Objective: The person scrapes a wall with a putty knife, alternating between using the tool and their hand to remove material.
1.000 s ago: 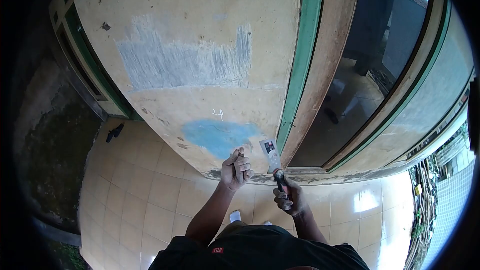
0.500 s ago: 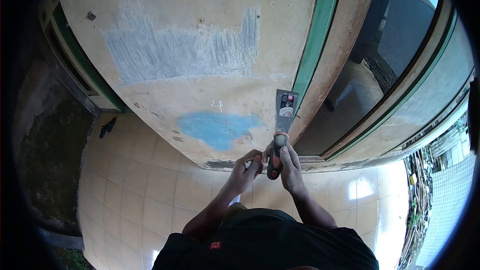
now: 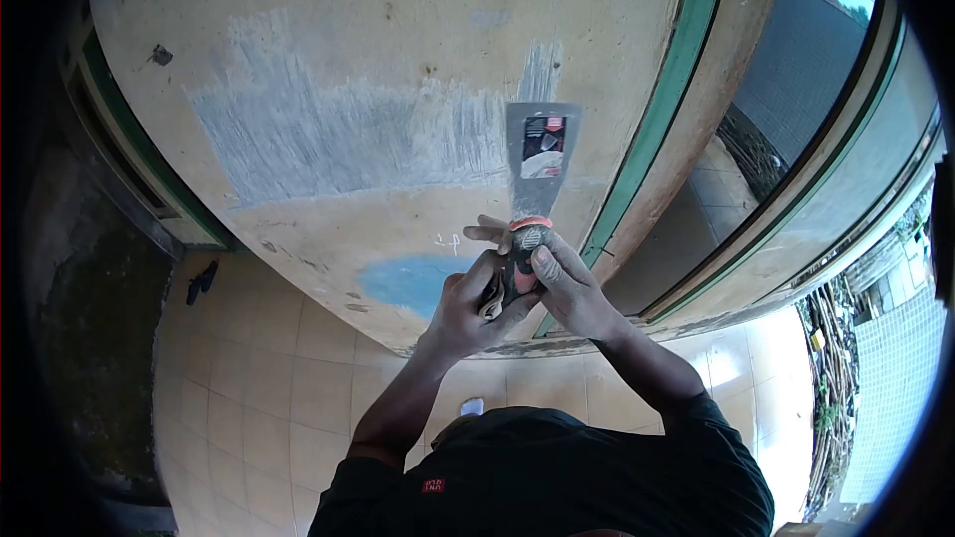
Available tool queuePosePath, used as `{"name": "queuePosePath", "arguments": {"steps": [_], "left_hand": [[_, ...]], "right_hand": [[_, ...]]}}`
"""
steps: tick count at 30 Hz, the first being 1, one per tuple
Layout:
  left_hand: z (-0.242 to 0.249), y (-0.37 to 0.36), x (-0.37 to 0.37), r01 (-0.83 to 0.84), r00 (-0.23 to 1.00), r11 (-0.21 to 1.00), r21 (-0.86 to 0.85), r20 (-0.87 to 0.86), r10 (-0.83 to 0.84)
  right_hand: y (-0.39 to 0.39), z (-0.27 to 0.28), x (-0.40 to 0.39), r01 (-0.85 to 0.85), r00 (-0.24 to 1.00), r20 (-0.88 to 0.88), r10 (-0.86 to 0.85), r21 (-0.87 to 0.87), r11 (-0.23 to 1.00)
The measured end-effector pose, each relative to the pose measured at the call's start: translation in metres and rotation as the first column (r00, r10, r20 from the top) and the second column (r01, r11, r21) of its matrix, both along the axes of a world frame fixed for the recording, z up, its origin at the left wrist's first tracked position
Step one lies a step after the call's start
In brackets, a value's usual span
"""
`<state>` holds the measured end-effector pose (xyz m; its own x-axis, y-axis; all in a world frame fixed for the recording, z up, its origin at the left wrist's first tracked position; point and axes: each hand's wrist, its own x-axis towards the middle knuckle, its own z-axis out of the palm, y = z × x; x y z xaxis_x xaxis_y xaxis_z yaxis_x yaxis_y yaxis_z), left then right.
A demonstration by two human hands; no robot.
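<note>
A putty knife with a wide metal blade, a label on it and a black-and-red handle is held upright in front of the wall. My right hand is closed round its handle, thumb lying along the front. Against the handle's lower left side is my left hand, fingers curled round a small folded sheet, pale on one face and dark on the other. Beyond the blade, the beige wall carries a scraped grey-white patch and a lower blue patch.
A green-edged wooden frame and a dark glass pane border the wall on the right. Underfoot is a tiled floor, with dark footwear at far left. Sticks are piled at far right.
Both hands have risen with the putty knife, whose blade now faces me more fully. My left hand has come in against the handle, and the view has shifted slightly.
</note>
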<state>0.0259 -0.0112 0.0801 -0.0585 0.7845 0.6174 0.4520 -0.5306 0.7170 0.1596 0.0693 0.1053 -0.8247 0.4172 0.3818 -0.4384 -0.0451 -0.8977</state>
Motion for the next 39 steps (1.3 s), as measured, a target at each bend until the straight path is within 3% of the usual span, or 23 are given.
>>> {"name": "queuePosePath", "arguments": {"steps": [1,2,3,5,7,9,11,13,15,16,18,19,21,22,23,25,26,28,29,32,35,37,39], "left_hand": [[0.000,0.000,-0.002,0.041,0.996,0.999,-0.022,0.083,-0.039],[0.000,-0.003,-0.001,0.180,0.934,0.981,-0.075,0.326,-0.147],[-0.003,-0.003,0.001,0.194,0.933,0.979,-0.066,0.321,-0.163],[-0.015,-0.002,0.006,0.367,0.650,0.930,-0.002,0.716,-0.255],[-0.026,0.001,0.016,0.304,0.612,0.951,0.051,0.755,-0.236],[-0.037,0.001,0.021,0.198,0.452,0.972,0.125,0.868,-0.204],[-0.048,0.002,0.010,0.281,0.403,0.950,0.133,0.882,-0.242],[-0.051,0.001,0.004,0.496,0.221,0.846,0.196,0.913,-0.341],[-0.049,0.000,0.006,0.487,0.246,0.848,0.207,0.899,-0.361],[-0.043,-0.003,0.007,0.497,0.285,0.854,0.154,0.901,-0.328],[-0.036,-0.007,0.008,0.497,0.328,0.862,0.100,0.898,-0.293],[-0.034,-0.009,0.008,0.524,0.277,0.839,0.146,0.902,-0.330],[-0.031,-0.012,0.008,0.568,0.173,0.788,0.238,0.901,-0.397],[-0.033,-0.012,0.006,0.570,0.155,0.780,0.260,0.898,-0.412],[-0.031,-0.013,0.006,0.561,0.162,0.786,0.259,0.897,-0.411],[-0.028,-0.012,0.007,0.494,0.239,0.860,0.126,0.932,-0.274],[-0.040,-0.008,0.005,0.442,0.307,0.891,0.104,0.916,-0.259],[-0.040,-0.010,0.009,0.422,0.311,0.903,0.083,0.922,-0.231],[-0.039,-0.012,0.012,0.413,0.312,0.909,0.056,0.929,-0.199],[-0.020,-0.013,0.016,0.507,0.226,0.859,0.074,0.950,-0.215],[-0.010,-0.003,0.027,0.543,0.283,0.837,0.073,0.922,-0.264],[-0.013,0.007,0.032,0.422,0.358,0.885,0.197,0.860,-0.363],[-0.015,0.013,0.035,0.376,0.261,0.866,0.330,0.859,-0.440]], "right_hand": [[0.000,0.002,-0.001,0.014,1.000,-0.006,-0.014,0.010,1.000],[0.001,0.003,-0.001,0.006,0.998,0.065,-0.010,0.058,0.998],[0.002,0.006,-0.001,-0.005,0.991,0.137,-0.010,0.104,0.995],[-0.003,0.015,-0.004,-0.018,0.987,0.163,0.002,0.095,0.995],[-0.013,0.016,-0.014,0.000,0.987,0.160,-0.027,0.167,0.986],[-0.019,0.014,-0.010,0.037,0.962,0.264,-0.072,0.137,0.990],[-0.014,-0.003,-0.016,0.105,0.959,0.204,-0.198,0.395,0.913],[-0.005,0.010,-0.015,0.146,0.893,0.329,-0.308,0.435,0.888],[0.007,0.018,-0.021,0.472,0.861,-0.125,-0.494,0.556,0.683],[0.011,0.023,-0.022,0.468,0.865,-0.128,-0.485,0.558,0.686],[0.017,0.035,-0.018,0.546,0.816,-0.357,-0.454,0.734,0.403],[0.018,0.043,-0.015,0.542,0.820,-0.359,-0.445,0.735,0.407],[0.016,0.059,-0.008,0.332,0.832,-0.285,-0.476,0.943,0.014],[0.011,0.065,-0.012,0.370,0.735,-0.408,-0.541,0.911,-0.184],[0.008,0.070,-0.008,0.374,0.741,-0.409,-0.532,0.910,-0.180],[0.003,0.078,0.001,0.129,0.797,-0.066,-0.601,0.990,0.061],[0.005,0.078,0.001,0.130,0.803,-0.071,-0.591,0.990,0.058],[0.013,0.077,-0.003,0.424,0.895,-0.430,-0.118,0.903,-0.072],[0.018,0.078,-0.009,0.424,0.897,-0.430,-0.107,0.903,-0.068],[0.037,0.089,-0.036,0.407,0.907,-0.360,0.219,0.883,-0.235],[0.050,0.105,-0.059,0.252,0.961,-0.201,0.193,0.920,-0.299],[0.049,0.108,-0.063,0.180,0.982,-0.153,0.107,0.928,-0.326],[0.047,0.108,-0.070,0.102,0.995,-0.103,0.015,0.931,-0.349]]}}
